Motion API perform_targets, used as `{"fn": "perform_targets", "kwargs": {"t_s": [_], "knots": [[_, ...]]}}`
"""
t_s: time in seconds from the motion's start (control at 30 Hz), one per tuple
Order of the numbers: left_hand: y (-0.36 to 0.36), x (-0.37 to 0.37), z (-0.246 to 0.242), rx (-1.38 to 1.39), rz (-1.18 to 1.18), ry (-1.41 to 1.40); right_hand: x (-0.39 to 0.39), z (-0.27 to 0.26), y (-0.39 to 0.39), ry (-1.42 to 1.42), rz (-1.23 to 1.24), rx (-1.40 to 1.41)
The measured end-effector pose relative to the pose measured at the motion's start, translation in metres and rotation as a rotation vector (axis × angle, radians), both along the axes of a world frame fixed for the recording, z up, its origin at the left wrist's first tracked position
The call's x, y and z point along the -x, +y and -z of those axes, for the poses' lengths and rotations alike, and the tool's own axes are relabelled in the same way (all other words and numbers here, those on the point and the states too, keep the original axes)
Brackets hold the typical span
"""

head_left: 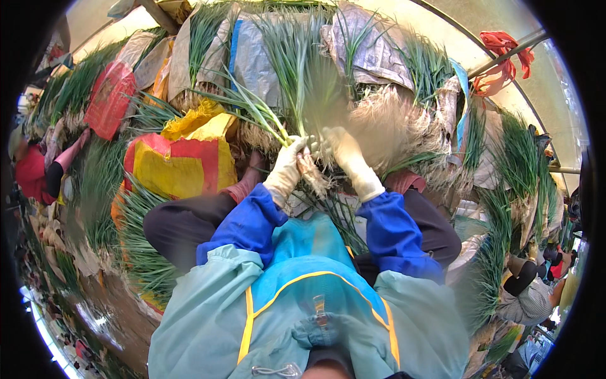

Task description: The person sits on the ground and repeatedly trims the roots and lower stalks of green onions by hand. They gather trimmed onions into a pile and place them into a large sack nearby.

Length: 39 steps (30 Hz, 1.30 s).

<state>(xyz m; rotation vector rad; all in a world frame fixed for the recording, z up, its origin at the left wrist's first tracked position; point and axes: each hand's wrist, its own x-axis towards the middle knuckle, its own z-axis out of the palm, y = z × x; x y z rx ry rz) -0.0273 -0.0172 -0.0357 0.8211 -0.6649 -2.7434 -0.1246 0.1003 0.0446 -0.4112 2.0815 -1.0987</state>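
Both my hands wear pale gloves. My left hand (287,166) is closed around a few green onions (265,113); their leaves point up and to the left, and a pale rooted end hangs below the fingers. Close on the right, my right hand (348,150) is raised with bent fingers by the roots; blur hides whether it grips anything. Beyond the hands lie heaped green onions, their roots (381,111) towards me and leaves away. More long leaves rest below my hands, above the blue apron (303,241).
A yellow and red woven sack (177,166) lies left of my legs, beside a pile of green onions (147,237). Further bundles and sacks (255,61) line the far side. People sit at the far left (35,170) and lower right (530,298). Red cloth (506,61) hangs from a pole.
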Motion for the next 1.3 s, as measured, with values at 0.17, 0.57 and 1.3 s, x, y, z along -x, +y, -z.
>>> {"fn": "perform_targets", "kwargs": {"t_s": [0.17,0.57,1.3], "knots": [[0.001,-0.039,0.012,-0.295,0.049,0.084,-0.010,0.088,-0.052,-1.041,0.165,0.571],[0.010,-0.054,0.013,0.215,-0.062,-0.346,-0.055,0.100,-0.009,-0.274,-0.098,0.398],[0.002,-0.063,-0.002,0.145,0.067,-0.236,-0.037,0.104,-0.023,-1.174,1.014,0.909]]}}
